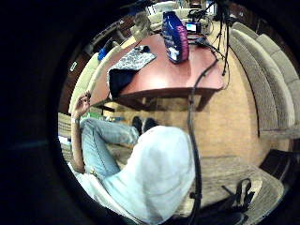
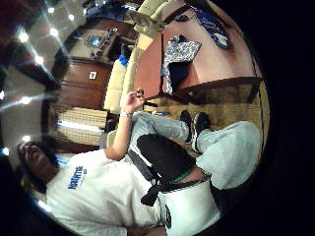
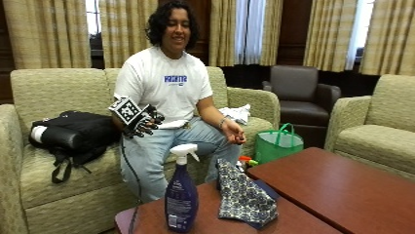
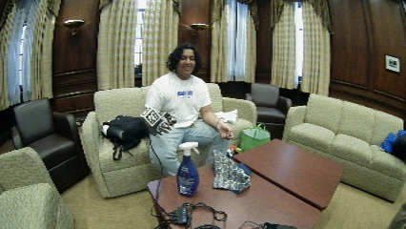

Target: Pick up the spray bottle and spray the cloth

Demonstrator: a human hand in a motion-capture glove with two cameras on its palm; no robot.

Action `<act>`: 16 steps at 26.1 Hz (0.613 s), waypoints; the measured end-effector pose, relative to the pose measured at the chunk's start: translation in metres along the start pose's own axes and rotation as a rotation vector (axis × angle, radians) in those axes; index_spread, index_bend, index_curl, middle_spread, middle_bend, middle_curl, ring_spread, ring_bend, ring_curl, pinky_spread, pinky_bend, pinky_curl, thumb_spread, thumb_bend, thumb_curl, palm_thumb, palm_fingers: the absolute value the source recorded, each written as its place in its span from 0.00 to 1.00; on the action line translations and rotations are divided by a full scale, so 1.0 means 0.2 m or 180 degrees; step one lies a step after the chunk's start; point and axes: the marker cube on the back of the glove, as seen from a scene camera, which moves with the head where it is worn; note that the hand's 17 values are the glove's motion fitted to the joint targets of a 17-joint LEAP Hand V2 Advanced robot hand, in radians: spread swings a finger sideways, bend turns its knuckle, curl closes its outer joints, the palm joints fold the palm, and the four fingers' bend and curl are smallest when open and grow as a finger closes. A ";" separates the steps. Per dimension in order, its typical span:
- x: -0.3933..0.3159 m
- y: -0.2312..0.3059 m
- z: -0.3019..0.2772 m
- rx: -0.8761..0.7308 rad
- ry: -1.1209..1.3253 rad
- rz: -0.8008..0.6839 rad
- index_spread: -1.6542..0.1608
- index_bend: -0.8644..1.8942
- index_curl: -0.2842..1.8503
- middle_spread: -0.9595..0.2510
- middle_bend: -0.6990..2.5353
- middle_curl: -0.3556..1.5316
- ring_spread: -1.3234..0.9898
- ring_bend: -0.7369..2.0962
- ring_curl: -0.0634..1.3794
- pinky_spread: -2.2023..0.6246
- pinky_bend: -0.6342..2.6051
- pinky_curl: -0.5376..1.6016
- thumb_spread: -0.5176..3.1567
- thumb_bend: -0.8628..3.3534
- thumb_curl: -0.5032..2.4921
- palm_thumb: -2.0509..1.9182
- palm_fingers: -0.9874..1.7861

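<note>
Sat on sofa point(image 3: 52, 92), my gloved right hand point(image 3: 144, 123) raised in front of chest, fingers loosely curled, holding nothing. Bare left hand point(image 3: 235, 136) rested near knee, well apart from right one, fingertips pinched round something small, couldn't tell what. Spray bottle point(image 3: 181, 195) stood upright on low wooden table point(image 3: 324, 185) before me, white trigger head on top, untouched. Patterned cloth point(image 3: 243, 197) lay draped just beside bottle, partly over table edge. Black bag point(image 3: 71, 131) sat on sofa at my right. Green bag point(image 3: 277, 145) on floor by sofa.
</note>
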 end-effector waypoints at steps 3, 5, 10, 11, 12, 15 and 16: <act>-0.01 0.01 0.00 -0.0072 0.0044 0.0026 0.76 0.40 0.18 0.70 0.28 0.23 0.53 0.35 0.10 0.80 0.28 0.28 0.28 0.24 0.20 0.58 0.46; -0.02 0.01 0.00 -0.0108 0.0096 -0.0005 0.74 0.40 0.20 0.68 0.28 0.24 0.52 0.35 0.11 0.80 0.28 0.28 0.30 0.23 0.20 0.59 0.46; -0.04 0.00 0.00 -0.0021 0.0268 0.0032 0.70 0.40 0.22 0.66 0.28 0.26 0.51 0.36 0.13 0.79 0.28 0.30 0.35 0.23 0.21 0.59 0.46; -0.04 -0.03 -0.01 0.0046 0.0309 0.0098 0.70 0.40 0.22 0.65 0.27 0.26 0.51 0.36 0.14 0.79 0.28 0.30 0.35 0.22 0.21 0.59 0.46; -0.04 -0.05 -0.01 0.0133 0.0348 0.0204 0.69 0.39 0.23 0.65 0.27 0.27 0.51 0.36 0.14 0.80 0.28 0.30 0.36 0.22 0.22 0.59 0.46; -0.03 -0.10 -0.02 0.0223 0.0451 0.0295 0.68 0.39 0.24 0.64 0.28 0.28 0.50 0.36 0.15 0.80 0.28 0.30 0.37 0.22 0.22 0.60 0.47; -0.03 -0.08 -0.02 0.0148 0.0469 0.0199 0.68 0.39 0.24 0.64 0.27 0.28 0.50 0.36 0.15 0.80 0.28 0.30 0.37 0.22 0.22 0.60 0.47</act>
